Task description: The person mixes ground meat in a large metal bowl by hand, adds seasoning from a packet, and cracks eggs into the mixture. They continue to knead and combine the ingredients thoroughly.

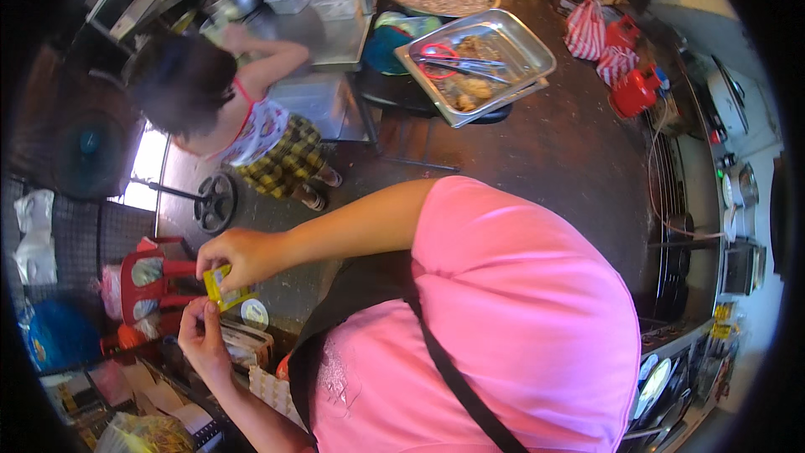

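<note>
My right hand pinches a small yellow sachet between its thumb and fingers, in the lower left of the view. From below, my left hand grips the sachet's near corner with thumb and fingertips. The two hands are close together at one end of the sachet. Whether it is torn cannot be made out. Beneath and beyond the hands are a round pale lid-like item and a box.
Another person stands ahead beside a steel table. A pedestal fan's base and red plastic chair are close by. A steel pan holds food and tongs. Red gas cylinders and an egg tray are around.
</note>
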The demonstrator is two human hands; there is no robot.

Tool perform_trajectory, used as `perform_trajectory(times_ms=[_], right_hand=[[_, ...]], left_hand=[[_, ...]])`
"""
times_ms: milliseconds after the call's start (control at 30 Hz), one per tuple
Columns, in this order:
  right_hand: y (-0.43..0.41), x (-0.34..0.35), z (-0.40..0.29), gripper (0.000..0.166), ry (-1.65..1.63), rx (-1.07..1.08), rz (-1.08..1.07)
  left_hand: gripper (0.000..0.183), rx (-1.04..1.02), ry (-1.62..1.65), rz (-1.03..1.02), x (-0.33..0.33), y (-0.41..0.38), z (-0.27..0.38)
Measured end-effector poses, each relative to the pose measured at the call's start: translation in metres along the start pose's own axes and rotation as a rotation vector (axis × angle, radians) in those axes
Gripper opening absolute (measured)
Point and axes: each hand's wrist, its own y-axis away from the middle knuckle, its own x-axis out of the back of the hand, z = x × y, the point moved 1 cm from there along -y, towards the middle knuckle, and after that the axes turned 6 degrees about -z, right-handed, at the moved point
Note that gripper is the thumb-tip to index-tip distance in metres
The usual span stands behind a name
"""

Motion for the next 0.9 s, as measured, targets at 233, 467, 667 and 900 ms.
perform_trajectory(times_ms=[233, 467, 667, 900], right_hand=[[0.142, 0.129, -0.027, 0.051, -0.834, -0.216, 0.381], [0.319, 0.297, -0.030, 0.032, -0.274, -0.213, 0.814], [0.443, 0.389, -0.051, 0.028, -0.231, -0.160, 1.243], [0.470, 0.408, -0.039, 0.026, -0.350, -0.175, 1.210]], left_hand=[[0.011, -0.295, -0.049, -0.215, -0.159, -0.079, 0.096], [0.021, -0.491, -0.068, -0.477, -0.375, -0.201, 0.159], [0.027, -0.578, -0.649, -0.554, -0.527, -0.305, 0.153], [0.045, -0.500, -1.179, -0.951, -0.567, -0.327, 0.163]])
